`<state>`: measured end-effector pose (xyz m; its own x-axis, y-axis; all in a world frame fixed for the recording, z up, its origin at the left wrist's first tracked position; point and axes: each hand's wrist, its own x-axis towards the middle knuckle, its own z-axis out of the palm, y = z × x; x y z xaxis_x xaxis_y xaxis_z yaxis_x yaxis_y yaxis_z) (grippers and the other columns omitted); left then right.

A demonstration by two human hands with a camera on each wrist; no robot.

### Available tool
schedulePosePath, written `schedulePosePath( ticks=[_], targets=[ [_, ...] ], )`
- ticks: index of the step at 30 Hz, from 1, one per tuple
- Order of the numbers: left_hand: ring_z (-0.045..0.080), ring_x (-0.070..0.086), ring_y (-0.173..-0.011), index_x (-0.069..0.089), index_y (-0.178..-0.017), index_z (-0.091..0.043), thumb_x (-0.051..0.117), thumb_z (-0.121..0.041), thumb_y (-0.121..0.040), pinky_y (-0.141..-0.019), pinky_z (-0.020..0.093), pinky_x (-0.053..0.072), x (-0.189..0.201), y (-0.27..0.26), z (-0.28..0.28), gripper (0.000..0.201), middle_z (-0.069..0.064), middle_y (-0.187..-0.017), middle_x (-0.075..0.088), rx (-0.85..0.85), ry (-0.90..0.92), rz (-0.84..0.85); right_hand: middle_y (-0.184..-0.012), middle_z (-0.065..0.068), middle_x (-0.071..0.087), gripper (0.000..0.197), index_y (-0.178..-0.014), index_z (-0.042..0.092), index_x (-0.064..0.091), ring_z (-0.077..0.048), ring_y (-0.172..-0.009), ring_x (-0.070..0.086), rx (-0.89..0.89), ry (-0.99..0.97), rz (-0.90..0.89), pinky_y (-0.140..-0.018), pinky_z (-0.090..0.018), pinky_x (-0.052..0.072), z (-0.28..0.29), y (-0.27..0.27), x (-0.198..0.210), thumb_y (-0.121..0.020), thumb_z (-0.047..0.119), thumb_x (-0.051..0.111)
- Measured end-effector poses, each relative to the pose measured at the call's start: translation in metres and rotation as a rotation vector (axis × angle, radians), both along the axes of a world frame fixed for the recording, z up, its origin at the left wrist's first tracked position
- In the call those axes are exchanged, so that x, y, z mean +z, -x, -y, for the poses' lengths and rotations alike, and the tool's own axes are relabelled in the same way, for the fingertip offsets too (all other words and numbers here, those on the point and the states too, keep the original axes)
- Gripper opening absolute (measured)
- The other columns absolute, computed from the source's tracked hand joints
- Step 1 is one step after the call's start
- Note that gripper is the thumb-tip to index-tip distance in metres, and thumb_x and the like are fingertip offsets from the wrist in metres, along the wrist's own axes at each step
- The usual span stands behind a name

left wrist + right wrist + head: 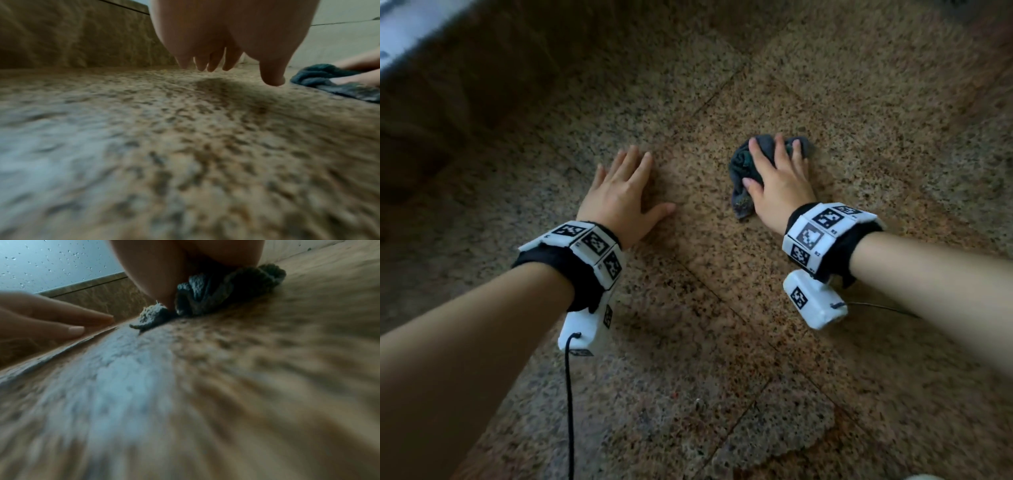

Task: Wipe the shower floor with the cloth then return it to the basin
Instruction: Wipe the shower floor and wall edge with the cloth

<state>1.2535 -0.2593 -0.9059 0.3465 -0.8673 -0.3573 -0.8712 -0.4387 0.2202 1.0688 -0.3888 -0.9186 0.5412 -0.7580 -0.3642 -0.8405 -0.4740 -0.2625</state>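
Kneeling low over the floor [722, 308], the person reaches both forearms forward, each wrist carrying a marker band with a camera unit beneath it. Nearest, the speckled stone tiles run under both arms, their joints crossing diagonally. Beyond the bands, the left hand [619, 192] lies flat on the tile with fingers straight and spread, grasping nothing; it probably serves as a brace so that body weight can go into the wiping stroke. In the left wrist view its fingertips [273, 81] appear to meet the stone. Just beside it, apart from it, the right hand [777, 181] presses down on the cloth [739, 171], a dark, bunched rag that lies on the tile under the palm; the fingers are spread over the top of it rather than closed around it, which suits pushing it across the surface. A tail of the rag sticks out toward the thumb side. The wiping step appears to be under way. Farther off, a low stone kerb meets the tiles, and above it stands a pale panel [51, 261] dotted with droplets. The basin is not in view.
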Motion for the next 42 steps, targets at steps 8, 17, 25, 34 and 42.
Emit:
schedulePosePath(
  ticks=[8,17,25,34,42],
  targets=[
    [0.019,-0.001,-0.147,0.003,-0.151,-0.02,0.042,-0.052,-0.092,-0.119,0.036,0.003,0.011,-0.042,-0.033,0.078,0.004,-0.159,-0.001,0.191,-0.013,0.0,-0.159,-0.011,-0.006,0.06,-0.151,0.024,0.004,-0.037,-0.145,-0.007,0.038,-0.001,-0.055,-0.119,-0.048,0.003,0.003,-0.065,0.004,-0.1,0.038,0.033],
    [0.02,0.007,-0.146,0.009,-0.151,-0.021,0.044,-0.051,-0.093,-0.118,0.035,0.014,0.018,-0.07,-0.055,0.074,0.003,-0.159,0.005,0.297,-0.003,-0.035,-0.159,-0.006,-0.009,0.062,-0.151,0.027,0.001,-0.035,-0.145,-0.011,0.222,-0.062,-0.082,-0.119,-0.046,0.004,-0.014,-0.128,0.008,-0.1,0.037,0.035],
    [0.021,0.01,-0.146,0.009,-0.151,-0.021,0.042,-0.048,-0.094,-0.116,0.033,0.016,0.026,-0.085,-0.076,0.071,0.002,-0.159,0.005,0.376,-0.029,-0.071,-0.159,-0.009,-0.002,0.059,-0.151,0.024,0.007,-0.035,-0.146,-0.002,0.305,-0.036,-0.094,-0.118,-0.045,0.011,-0.019,-0.157,0.01,-0.101,0.028,0.037],
    [0.017,0.008,-0.146,0.011,-0.151,-0.022,0.042,-0.044,-0.096,-0.117,0.03,0.013,0.067,-0.091,-0.119,0.067,0.0,-0.159,0.007,0.591,-0.089,-0.01,-0.159,-0.01,0.003,0.058,-0.151,0.021,0.007,-0.036,-0.145,-0.003,0.639,-0.023,-0.033,-0.117,-0.047,0.014,-0.06,-0.217,0.006,-0.101,0.029,0.035],
    [0.015,0.009,-0.146,0.013,-0.15,-0.022,0.043,-0.043,-0.095,-0.118,0.032,0.011,0.127,-0.045,-0.184,0.067,-0.002,-0.158,0.009,0.831,-0.163,0.023,-0.159,-0.009,-0.003,0.06,-0.152,0.023,0.006,-0.035,-0.145,-0.005,0.703,-0.06,-0.059,-0.116,-0.049,0.012,-0.08,-0.222,0.01,-0.1,0.032,0.036]
  ],
)
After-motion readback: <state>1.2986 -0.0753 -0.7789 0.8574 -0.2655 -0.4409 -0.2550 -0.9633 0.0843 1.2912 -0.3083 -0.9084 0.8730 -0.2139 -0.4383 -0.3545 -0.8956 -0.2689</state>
